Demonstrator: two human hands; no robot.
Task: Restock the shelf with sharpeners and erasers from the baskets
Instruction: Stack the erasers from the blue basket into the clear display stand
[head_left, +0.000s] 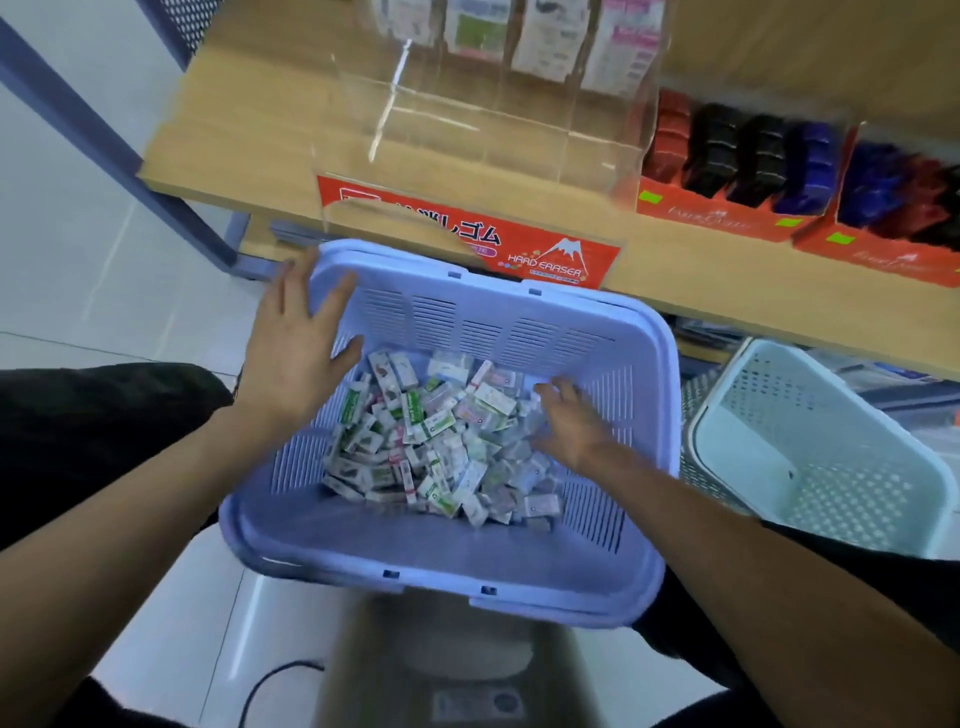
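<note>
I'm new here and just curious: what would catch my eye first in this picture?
A lilac basket in the middle, holding a heap of small boxed erasers. Above it, a clear acrylic display bin with a red Hard Eraser sign sits on the wooden shelf.

The head camera looks steeply down, close over the basket (415, 545), facing the shelf (234, 130).

Left hand (291, 358) by the lilac basket (441, 551), right hand (571, 428) among its boxed erasers (431, 447).

Left hand (298, 338) raised, fingers spread, right hand (569, 423) lower, fingers bent (grip unclear)
</note>
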